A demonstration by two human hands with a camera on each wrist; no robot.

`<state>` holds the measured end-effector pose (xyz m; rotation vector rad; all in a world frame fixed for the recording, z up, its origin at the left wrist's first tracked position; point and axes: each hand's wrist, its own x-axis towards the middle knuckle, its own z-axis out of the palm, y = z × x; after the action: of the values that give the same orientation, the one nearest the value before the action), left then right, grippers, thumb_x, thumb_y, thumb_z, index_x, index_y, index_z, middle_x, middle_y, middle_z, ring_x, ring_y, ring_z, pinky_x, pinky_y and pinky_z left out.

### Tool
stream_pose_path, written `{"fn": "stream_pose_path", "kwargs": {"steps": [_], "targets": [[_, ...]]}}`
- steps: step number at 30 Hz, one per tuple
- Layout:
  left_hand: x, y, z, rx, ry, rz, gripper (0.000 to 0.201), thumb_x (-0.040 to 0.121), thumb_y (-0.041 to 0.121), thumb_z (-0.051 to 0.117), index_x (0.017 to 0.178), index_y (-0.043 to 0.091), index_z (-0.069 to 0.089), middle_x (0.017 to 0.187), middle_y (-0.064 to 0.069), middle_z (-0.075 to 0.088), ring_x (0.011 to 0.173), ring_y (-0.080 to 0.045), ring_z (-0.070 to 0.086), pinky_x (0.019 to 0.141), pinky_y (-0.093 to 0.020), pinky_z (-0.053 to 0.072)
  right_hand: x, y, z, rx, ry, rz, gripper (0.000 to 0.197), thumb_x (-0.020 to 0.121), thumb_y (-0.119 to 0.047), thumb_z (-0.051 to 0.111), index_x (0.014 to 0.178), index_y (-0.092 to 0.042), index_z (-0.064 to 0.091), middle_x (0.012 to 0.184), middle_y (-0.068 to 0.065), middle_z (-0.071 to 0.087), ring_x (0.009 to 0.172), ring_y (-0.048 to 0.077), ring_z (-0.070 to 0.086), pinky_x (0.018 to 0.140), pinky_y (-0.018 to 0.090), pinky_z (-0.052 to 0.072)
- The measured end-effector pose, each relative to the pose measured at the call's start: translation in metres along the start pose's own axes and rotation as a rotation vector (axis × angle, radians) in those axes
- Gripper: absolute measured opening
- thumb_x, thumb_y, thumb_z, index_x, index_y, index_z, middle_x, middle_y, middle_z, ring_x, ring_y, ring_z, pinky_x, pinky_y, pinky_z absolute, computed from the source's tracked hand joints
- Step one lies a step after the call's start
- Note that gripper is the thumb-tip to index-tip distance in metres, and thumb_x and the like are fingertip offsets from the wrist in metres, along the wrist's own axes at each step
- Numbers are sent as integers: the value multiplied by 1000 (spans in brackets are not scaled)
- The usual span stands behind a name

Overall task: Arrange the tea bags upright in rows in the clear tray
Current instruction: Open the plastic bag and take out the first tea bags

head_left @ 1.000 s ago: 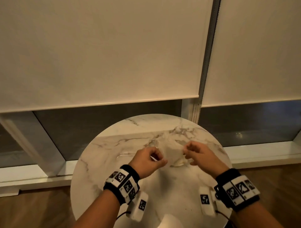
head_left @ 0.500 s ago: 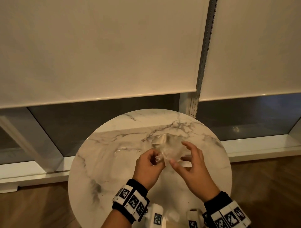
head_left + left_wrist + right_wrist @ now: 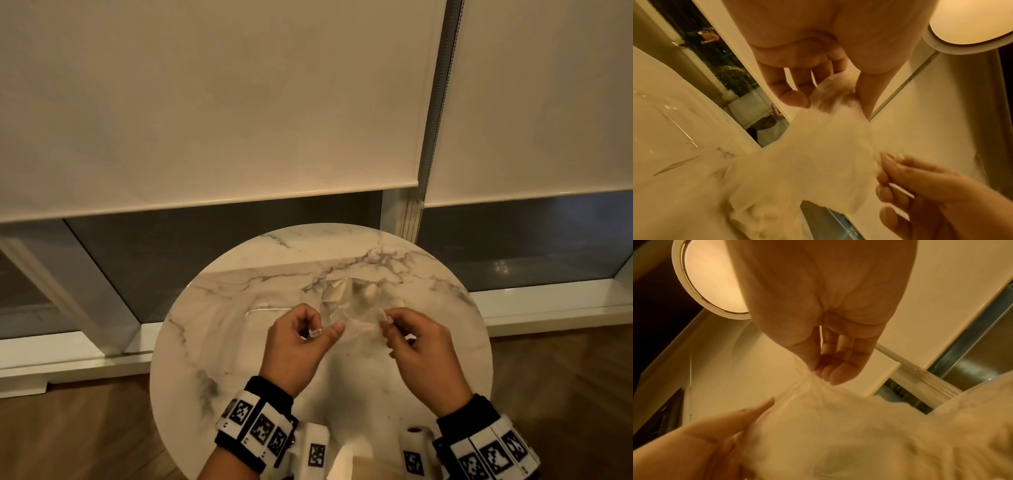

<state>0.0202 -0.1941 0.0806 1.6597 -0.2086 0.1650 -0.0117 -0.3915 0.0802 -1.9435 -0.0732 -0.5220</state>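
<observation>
Both hands, left hand and right hand, pinch a thin clear bag stretched between them; overpulling could tear it, spilling contents.

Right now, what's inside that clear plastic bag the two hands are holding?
Both the left hand and right hand pinch the clear plastic bag. Pale, blurred shapes show through it; glare and motion blur hide what they are or their number.

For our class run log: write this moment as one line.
left hand: pinches clear plastic bag | right hand: pinches bag's other side | bag: stretched above marble table | stage: opening bag
</observation>
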Motion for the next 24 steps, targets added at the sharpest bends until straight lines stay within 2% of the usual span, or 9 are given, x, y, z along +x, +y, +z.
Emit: {"fn": "stream_pose_path", "kwargs": {"steps": [2,6,8,12,15,17,19,21,24], "targets": [[2,0,-7,-17,51,13,38,74,38,79,64,19,48,60,4,45,61,-15,41,61,-32,39,3,2,-10,17,39,52,18,95,-18,64,82,-28,69,70,-6,66,64,16,63,62,49,57],[12,-1,-19,-27,268,8,35,85,15,76,64,20,49,62,-4,48,61,-20,43,63,-37,41,11,5,-30,112,162,181,21,98,-14,60,80,-22,66,68,3,67,64,24,65,59,41,60],[14,-2,-25,-12,312,-20,32,84,13,78,68,23,52,65,-7,55,59,-24,49,61,-42,46,15,8,-36,139,226,218,23,98,-11,59,79,-24,65,69,5,66,67,28,65,60,39,60],[9,5,-25,134,152,22,27,78,18,83,78,28,58,86,5,70,69,-17,63,64,-40,55,16,7,-39,23,231,215,15,97,-19,61,88,-31,63,81,-7,67,77,19,65,74,49,59],[1,11,-13,297,4,89,26,73,33,85,75,28,59,117,19,66,109,1,58,83,-23,47,12,-10,-33,-61,275,110,34,89,-16,69,108,-41,54,108,-12,58,97,13,57,80,39,55],[-2,10,-5,337,-93,71,23,74,37,84,73,28,63,129,22,58,122,8,49,90,-18,42,7,-29,-28,-75,344,-75,42,86,-8,71,117,-31,53,116,-8,54,105,16,54,84,34,51],[-2,7,3,365,-120,38,16,76,39,82,76,30,68,116,22,64,111,9,55,85,-18,44,2,-44,-24,-73,350,-312,36,83,1,65,114,-15,57,114,0,57,106,22,55,88,34,48],[-3,9,8,356,-126,-1,13,81,41,78,79,30,72,89,18,71,85,3,63,73,-21,47,-2,-52,-18,-59,244,-454,30,77,6,59,105,-6,63,106,5,61,104,25,58,91,33,47],[-4,14,12,328,-180,16,10,88,36,72,84,28,74,74,14,70,69,-4,64,65,-24,51,-5,-46,-4,-142,-91,-428,30,81,-1,54,104,-13,68,103,-5,65,103,12,60,90,31,48]]}}
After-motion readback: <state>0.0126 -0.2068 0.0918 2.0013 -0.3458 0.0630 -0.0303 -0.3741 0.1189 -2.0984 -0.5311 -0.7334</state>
